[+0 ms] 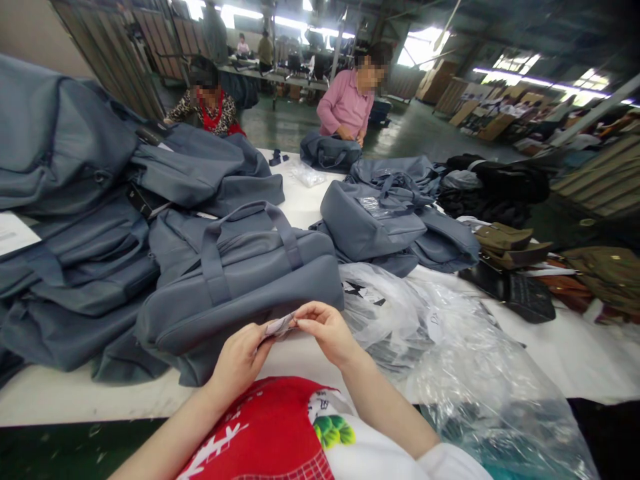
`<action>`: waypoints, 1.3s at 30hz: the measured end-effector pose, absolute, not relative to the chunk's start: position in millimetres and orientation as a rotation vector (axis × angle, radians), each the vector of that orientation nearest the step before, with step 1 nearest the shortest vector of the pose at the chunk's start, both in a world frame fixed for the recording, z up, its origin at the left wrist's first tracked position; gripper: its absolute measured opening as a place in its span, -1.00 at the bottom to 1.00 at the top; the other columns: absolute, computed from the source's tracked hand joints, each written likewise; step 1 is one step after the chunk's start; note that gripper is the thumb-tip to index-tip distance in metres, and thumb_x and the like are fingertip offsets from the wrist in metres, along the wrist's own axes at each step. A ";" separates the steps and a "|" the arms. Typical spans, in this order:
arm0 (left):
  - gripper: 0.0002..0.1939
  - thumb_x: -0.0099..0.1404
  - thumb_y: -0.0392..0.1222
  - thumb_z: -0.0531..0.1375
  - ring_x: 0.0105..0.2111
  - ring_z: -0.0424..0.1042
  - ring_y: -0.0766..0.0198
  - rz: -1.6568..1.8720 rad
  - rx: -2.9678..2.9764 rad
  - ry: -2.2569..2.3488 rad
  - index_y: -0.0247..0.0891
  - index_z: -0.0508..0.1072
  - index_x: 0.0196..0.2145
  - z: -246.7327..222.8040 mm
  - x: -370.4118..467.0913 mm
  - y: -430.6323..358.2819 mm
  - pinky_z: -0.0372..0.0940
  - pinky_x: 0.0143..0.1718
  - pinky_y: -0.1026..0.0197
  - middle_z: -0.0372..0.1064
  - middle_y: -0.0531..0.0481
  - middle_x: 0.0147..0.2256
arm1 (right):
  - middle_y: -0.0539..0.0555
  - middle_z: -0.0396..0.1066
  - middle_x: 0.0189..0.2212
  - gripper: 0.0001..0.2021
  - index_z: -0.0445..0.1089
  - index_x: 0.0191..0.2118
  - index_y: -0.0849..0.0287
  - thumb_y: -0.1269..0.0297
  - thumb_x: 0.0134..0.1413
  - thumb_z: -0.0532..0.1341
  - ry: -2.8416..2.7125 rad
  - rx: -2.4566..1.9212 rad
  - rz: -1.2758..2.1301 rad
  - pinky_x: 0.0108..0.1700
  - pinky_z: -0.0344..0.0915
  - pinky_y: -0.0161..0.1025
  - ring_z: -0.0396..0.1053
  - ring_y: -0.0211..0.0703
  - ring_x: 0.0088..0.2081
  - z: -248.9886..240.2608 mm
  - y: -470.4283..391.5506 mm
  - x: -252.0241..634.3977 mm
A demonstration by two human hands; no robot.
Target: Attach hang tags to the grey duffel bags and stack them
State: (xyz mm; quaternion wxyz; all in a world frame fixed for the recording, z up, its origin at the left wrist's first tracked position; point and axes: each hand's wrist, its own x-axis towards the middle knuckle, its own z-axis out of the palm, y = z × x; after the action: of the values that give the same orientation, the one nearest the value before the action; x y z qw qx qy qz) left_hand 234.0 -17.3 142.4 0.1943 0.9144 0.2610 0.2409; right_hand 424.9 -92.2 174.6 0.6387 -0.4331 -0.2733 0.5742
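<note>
- You are handling a small pale piece [278, 326] at twelve o'clock, close in front of you, near the grey bag [240, 287] at eleven.
- Your left hand [243, 353] grasps it between thumb and fingers; your right hand [327, 330] pinches its right end, where fine detail is unclear.
- Next move likely calls for a steady left grip.
- Its long axis runs eight to two o'clock, right end tipped away.
</note>
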 end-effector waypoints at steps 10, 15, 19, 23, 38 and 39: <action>-0.71 0.36 -0.09 0.01 -0.33 0.42 0.21 0.345 2.133 0.702 -0.23 0.48 -0.19 153.3 229.2 -23.8 0.30 -0.23 0.22 0.48 -0.03 -0.32 | -0.10 0.41 -0.44 -0.75 0.34 -0.35 0.12 0.48 -0.18 0.36 -0.290 -0.766 1.295 -0.29 0.36 -0.32 0.37 -0.37 -0.48 214.3 -68.5 469.0; -0.66 0.31 -0.03 0.06 -0.26 0.44 0.17 0.307 1.672 0.718 -0.32 0.45 -0.14 167.2 223.0 -20.2 0.33 -0.20 0.21 0.50 -0.05 -0.23 | -0.09 0.40 -0.42 -0.76 0.33 -0.30 0.13 0.50 -0.13 0.31 -0.235 -0.760 1.444 -0.26 0.33 -0.33 0.30 -0.42 -0.49 207.5 -58.2 467.5; -0.66 0.28 -0.03 0.08 -0.26 0.44 0.13 0.245 1.652 0.711 -0.35 0.47 -0.18 173.5 215.6 -16.7 0.33 -0.19 0.19 0.51 -0.06 -0.24 | -0.04 0.40 -0.41 -0.82 0.39 -0.28 0.17 0.38 -0.08 0.30 -0.583 -1.019 1.457 -0.25 0.28 -0.28 0.20 -0.41 -0.54 193.3 -62.3 441.4; -0.69 0.27 -0.07 0.08 -0.29 0.45 0.12 0.227 1.753 0.766 -0.33 0.49 -0.23 174.5 210.1 -18.3 0.31 -0.24 0.21 0.52 -0.04 -0.29 | 0.08 0.40 -0.27 -0.76 0.47 -0.19 0.12 0.28 -0.06 0.31 -1.271 -1.397 0.952 -0.15 0.22 -0.19 0.32 -0.16 -0.25 189.6 -72.0 421.8; -0.63 0.28 0.00 0.06 -0.24 0.46 0.13 0.330 1.586 0.797 -0.33 0.47 -0.16 155.9 192.7 -18.6 0.33 -0.22 0.20 0.52 -0.06 -0.23 | 0.03 0.46 -0.33 -0.74 0.46 -0.11 0.13 0.21 0.07 0.22 -1.690 -1.437 1.070 -0.37 0.20 -0.31 0.32 -0.22 -0.40 178.4 -66.3 417.2; -0.64 0.27 -0.01 0.08 -0.24 0.46 0.12 0.320 1.613 0.801 -0.32 0.49 -0.18 152.4 189.6 -16.4 0.34 -0.21 0.19 0.52 -0.07 -0.25 | 0.02 0.47 -0.36 -0.75 0.47 -0.13 0.14 0.20 0.07 0.22 -1.724 -1.389 1.131 -0.39 0.18 -0.33 0.32 -0.23 -0.42 178.6 -67.8 415.5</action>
State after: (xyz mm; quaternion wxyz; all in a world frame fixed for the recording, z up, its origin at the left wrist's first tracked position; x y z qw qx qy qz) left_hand 189.6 -16.4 152.4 0.6099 0.6988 0.3470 0.1388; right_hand 415.5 -67.8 178.6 0.3216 -0.5291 -0.6566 0.4308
